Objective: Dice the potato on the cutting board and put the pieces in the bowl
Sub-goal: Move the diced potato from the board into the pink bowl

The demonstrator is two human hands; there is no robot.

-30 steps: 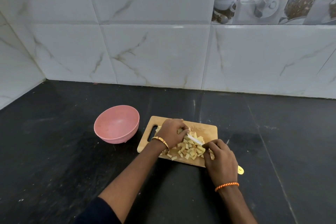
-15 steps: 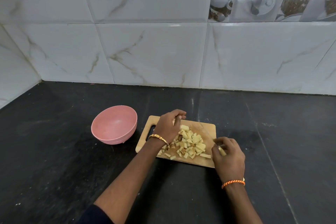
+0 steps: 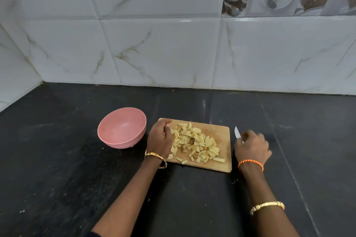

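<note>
A heap of pale diced potato pieces (image 3: 194,143) lies on a wooden cutting board (image 3: 221,132) on the black counter. My left hand (image 3: 159,138) rests on the board's left end, its fingers loosely curved against the edge of the heap. To the right of the board, my right hand (image 3: 252,146) is down at the counter and holds a small knife (image 3: 237,133), whose white blade points away from me. The pink bowl (image 3: 121,128) stands just left of the board, and nothing shows inside it.
The black stone counter (image 3: 77,179) stretches wide on all sides of the board. White marble-look wall tiles (image 3: 163,50) rise behind it and at the far left corner.
My right hand has carried the knife off the board to the counter on its right. My left hand has shifted to the left edge of the potato heap.
</note>
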